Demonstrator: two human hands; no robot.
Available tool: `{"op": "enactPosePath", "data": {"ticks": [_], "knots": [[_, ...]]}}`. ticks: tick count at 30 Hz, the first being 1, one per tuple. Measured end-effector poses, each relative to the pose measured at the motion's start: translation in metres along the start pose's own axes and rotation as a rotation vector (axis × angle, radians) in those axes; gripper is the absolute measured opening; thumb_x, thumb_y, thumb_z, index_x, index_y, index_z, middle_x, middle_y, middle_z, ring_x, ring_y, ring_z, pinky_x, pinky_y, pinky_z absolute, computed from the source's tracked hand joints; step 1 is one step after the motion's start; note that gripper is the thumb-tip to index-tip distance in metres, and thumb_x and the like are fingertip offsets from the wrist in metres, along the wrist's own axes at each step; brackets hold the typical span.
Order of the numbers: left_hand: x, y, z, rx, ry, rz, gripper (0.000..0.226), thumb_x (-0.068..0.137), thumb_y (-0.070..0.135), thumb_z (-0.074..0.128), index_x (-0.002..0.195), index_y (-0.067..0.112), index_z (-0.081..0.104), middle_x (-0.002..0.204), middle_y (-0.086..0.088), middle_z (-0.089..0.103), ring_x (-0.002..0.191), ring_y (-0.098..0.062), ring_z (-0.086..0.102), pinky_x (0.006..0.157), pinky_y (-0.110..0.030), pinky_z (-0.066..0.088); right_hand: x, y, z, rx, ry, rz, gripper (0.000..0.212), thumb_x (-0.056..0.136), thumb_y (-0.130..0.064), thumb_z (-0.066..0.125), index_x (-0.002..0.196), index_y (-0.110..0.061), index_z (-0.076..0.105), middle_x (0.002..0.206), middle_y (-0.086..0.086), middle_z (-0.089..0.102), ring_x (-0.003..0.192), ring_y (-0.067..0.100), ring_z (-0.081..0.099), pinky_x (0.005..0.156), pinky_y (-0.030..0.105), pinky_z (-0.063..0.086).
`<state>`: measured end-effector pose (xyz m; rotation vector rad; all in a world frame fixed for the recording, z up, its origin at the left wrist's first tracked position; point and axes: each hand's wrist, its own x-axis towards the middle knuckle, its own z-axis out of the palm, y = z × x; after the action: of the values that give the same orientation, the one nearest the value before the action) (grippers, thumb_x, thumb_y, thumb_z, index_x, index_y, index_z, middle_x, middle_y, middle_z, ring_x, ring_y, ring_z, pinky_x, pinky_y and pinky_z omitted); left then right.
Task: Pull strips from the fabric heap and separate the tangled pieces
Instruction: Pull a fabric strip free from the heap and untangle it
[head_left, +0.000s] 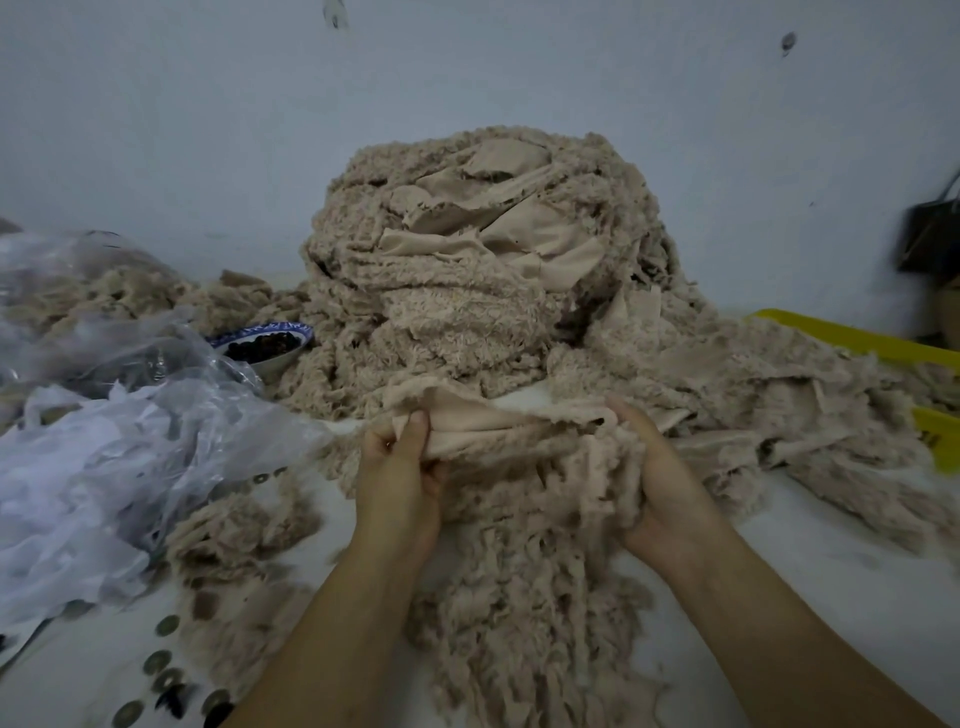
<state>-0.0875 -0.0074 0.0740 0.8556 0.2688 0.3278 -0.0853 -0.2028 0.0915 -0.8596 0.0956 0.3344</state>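
A tall heap of beige fleecy fabric strips (483, 249) rises against the wall in the middle of the head view. In front of it, a bundle of tangled strips (519, 452) stretches between my hands and hangs down toward me. My left hand (400, 467) pinches the smooth edge of the bundle between thumb and curled fingers. My right hand (654, 478) grips the fluffy right side of the same bundle, fingers buried in the pile. More loose strips (524, 623) trail down between my forearms.
Crumpled clear plastic bags (104, 441) lie at the left, with more strips behind them. A blue-rimmed bowl of dark pieces (265, 345) sits by the heap. A yellow tray (883, 345) shows at the right. Several coins (166, 670) lie at the front left. A dark bag (930, 234) hangs on the wall.
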Motion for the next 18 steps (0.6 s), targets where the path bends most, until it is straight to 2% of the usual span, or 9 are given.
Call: {"op": "enactPosePath", "data": {"ticks": [1, 4, 7, 9, 11, 12, 15, 16, 18], "knots": [[0.001, 0.000, -0.001, 0.042, 0.025, 0.023, 0.017, 0.102, 0.013, 0.055, 0.086, 0.014, 0.048, 0.081, -0.001, 0.061, 0.065, -0.008, 0.064, 0.056, -0.022, 0.056, 0.000, -0.002, -0.002, 0.042, -0.029, 0.002, 0.046, 0.081, -0.045, 0.065, 0.108, -0.009, 0.077, 0.094, 0.012, 0.075, 0.077, 0.024, 0.074, 0.065, 0.034, 0.061], [0.002, 0.002, -0.006, 0.067, 0.111, 0.030, 0.016, 0.103, 0.018, 0.054, 0.088, 0.015, 0.052, 0.080, -0.001, 0.063, 0.063, -0.010, 0.063, 0.049, -0.022, 0.053, 0.001, -0.006, -0.008, 0.183, -0.089, -0.041, 0.034, 0.079, -0.038, 0.064, 0.082, -0.009, 0.082, 0.076, 0.009, 0.075, 0.057, 0.018, 0.072, 0.044, 0.026, 0.055], [0.002, 0.005, -0.008, -0.007, 0.095, -0.011, 0.016, 0.103, 0.015, 0.052, 0.094, 0.013, 0.065, 0.074, 0.000, 0.072, 0.057, -0.007, 0.069, 0.048, -0.020, 0.054, 0.005, -0.006, -0.010, 0.331, -0.059, -0.113, 0.031, 0.081, -0.032, 0.068, 0.091, -0.004, 0.077, 0.088, 0.011, 0.077, 0.069, 0.018, 0.075, 0.053, 0.027, 0.058], [0.001, 0.007, -0.008, -0.064, 0.036, -0.035, 0.020, 0.103, 0.015, 0.052, 0.094, 0.011, 0.069, 0.077, -0.001, 0.076, 0.063, -0.008, 0.072, 0.052, -0.021, 0.056, 0.009, -0.003, -0.011, 0.338, -0.021, -0.172, 0.034, 0.081, -0.032, 0.069, 0.104, -0.006, 0.071, 0.095, 0.011, 0.077, 0.077, 0.019, 0.075, 0.059, 0.028, 0.060], [0.001, 0.009, -0.007, -0.106, -0.046, -0.073, 0.023, 0.103, 0.018, 0.051, 0.096, 0.012, 0.072, 0.085, -0.002, 0.077, 0.072, -0.010, 0.074, 0.058, -0.024, 0.059, 0.012, 0.005, -0.009, 0.071, 0.071, -0.232, 0.043, 0.087, -0.034, 0.068, 0.123, -0.010, 0.063, 0.107, 0.009, 0.075, 0.085, 0.021, 0.075, 0.065, 0.030, 0.060], [-0.001, 0.009, -0.007, -0.124, -0.076, -0.104, 0.024, 0.103, 0.019, 0.051, 0.095, 0.013, 0.073, 0.086, -0.002, 0.077, 0.072, -0.011, 0.074, 0.058, -0.025, 0.059, 0.012, 0.009, -0.008, -0.201, 0.145, -0.277, 0.046, 0.093, -0.034, 0.065, 0.133, -0.013, 0.055, 0.118, 0.007, 0.070, 0.090, 0.021, 0.074, 0.070, 0.031, 0.060], [-0.002, 0.010, -0.007, -0.165, -0.139, -0.192, 0.023, 0.101, 0.019, 0.052, 0.089, 0.012, 0.071, 0.078, -0.003, 0.074, 0.065, -0.012, 0.071, 0.054, -0.025, 0.059, 0.011, 0.021, -0.011, -1.001, 0.318, -0.434, 0.053, 0.099, -0.038, 0.055, 0.148, -0.029, 0.037, 0.154, -0.003, 0.033, 0.120, 0.016, 0.055, 0.095, 0.038, 0.050], [-0.003, 0.010, -0.007, -0.159, -0.157, -0.205, 0.023, 0.100, 0.019, 0.053, 0.088, 0.011, 0.071, 0.077, -0.003, 0.072, 0.064, -0.012, 0.070, 0.054, -0.024, 0.059, 0.009, 0.023, -0.009, -1.121, 0.309, -0.492, 0.052, 0.099, -0.041, 0.053, 0.147, -0.030, 0.039, 0.157, -0.007, 0.024, 0.122, 0.011, 0.050, 0.097, 0.037, 0.046], [-0.005, 0.008, -0.004, -0.125, -0.211, -0.212, 0.026, 0.096, 0.019, 0.055, 0.082, 0.012, 0.076, 0.077, -0.003, 0.072, 0.064, -0.012, 0.069, 0.054, -0.024, 0.058, 0.003, 0.025, -0.003, -1.233, 0.244, -0.613, 0.055, 0.093, -0.057, 0.048, 0.141, -0.031, 0.046, 0.152, -0.012, 0.023, 0.117, 0.006, 0.050, 0.096, 0.034, 0.045]]}}
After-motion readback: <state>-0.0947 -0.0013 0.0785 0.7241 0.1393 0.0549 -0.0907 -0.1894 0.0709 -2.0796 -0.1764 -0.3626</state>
